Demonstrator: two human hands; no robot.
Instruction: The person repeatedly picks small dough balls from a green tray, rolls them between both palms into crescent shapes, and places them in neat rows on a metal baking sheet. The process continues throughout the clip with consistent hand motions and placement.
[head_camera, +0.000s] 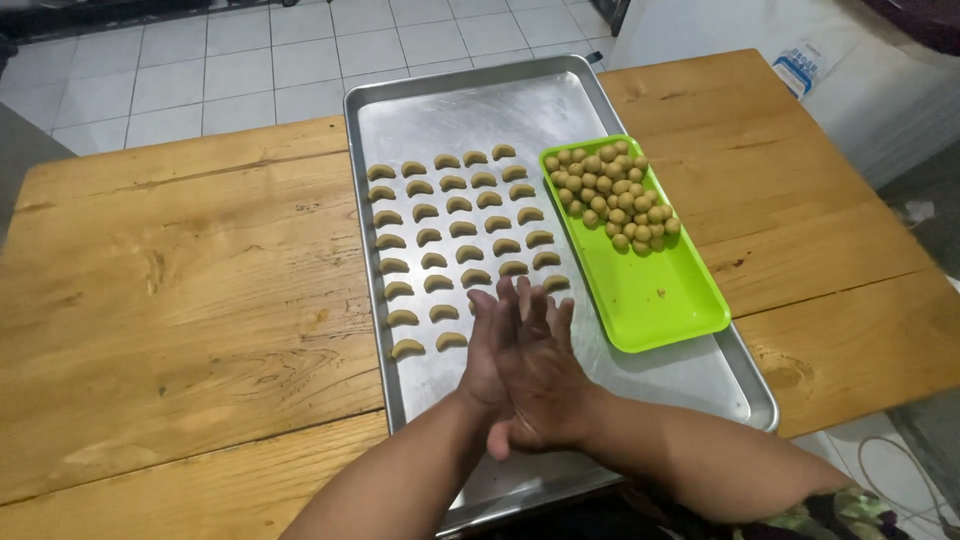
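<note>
My left hand (484, 352) and my right hand (548, 378) are pressed flat together, palm against palm, fingers straight and pointing away from me. They hover over the near part of a large metal baking tray (660, 372). Whatever lies between the palms is hidden. Just beyond the fingertips, rows of small crescent-shaped dough pieces (455, 232) lie on the tray's left half. A bright green plastic tray (655, 300) rests on the baking tray's right side, with a heap of small round dough balls (612, 198) at its far end.
The baking tray lies on a wooden table (180, 300) made of planks. White tiled floor (240, 60) shows beyond the table's far edge. A white bag or sack (830, 70) stands at the back right.
</note>
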